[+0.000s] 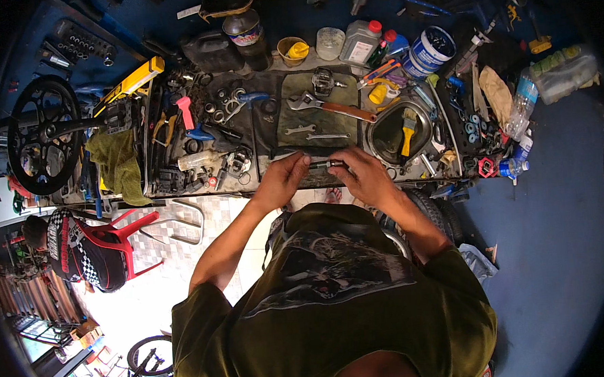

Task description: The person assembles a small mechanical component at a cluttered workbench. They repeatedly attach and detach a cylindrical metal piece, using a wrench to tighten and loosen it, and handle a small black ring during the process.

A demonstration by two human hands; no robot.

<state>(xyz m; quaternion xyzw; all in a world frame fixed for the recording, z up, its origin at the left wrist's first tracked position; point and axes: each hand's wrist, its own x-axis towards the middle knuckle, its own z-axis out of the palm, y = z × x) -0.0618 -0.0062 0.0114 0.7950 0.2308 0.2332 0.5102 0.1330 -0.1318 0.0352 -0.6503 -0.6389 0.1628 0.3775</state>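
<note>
At the bench's near edge, my left hand (282,182) has its fingers pinched together; what they hold, if anything, is hidden. Close beside it, my right hand (365,176) grips a small dark cylindrical part (337,165) between thumb and fingers. Just beyond my hands lies a dark green mat (291,116). On it rest an adjustable wrench (339,109) with a brown handle, a bicycle pedal (324,82), a short spanner (301,129) and a longer spanner (328,136). To the right, a yellow-handled brush (408,134) sits in a metal basin (379,135).
Loose parts and pliers (164,129) crowd the bench's left, near a crankset (46,133) and a green rag (118,164). Bottles, a yellow cup (291,51) and a blue-white tub (431,50) line the back. A person (87,251) sits on a red chair (130,242) behind me to the left.
</note>
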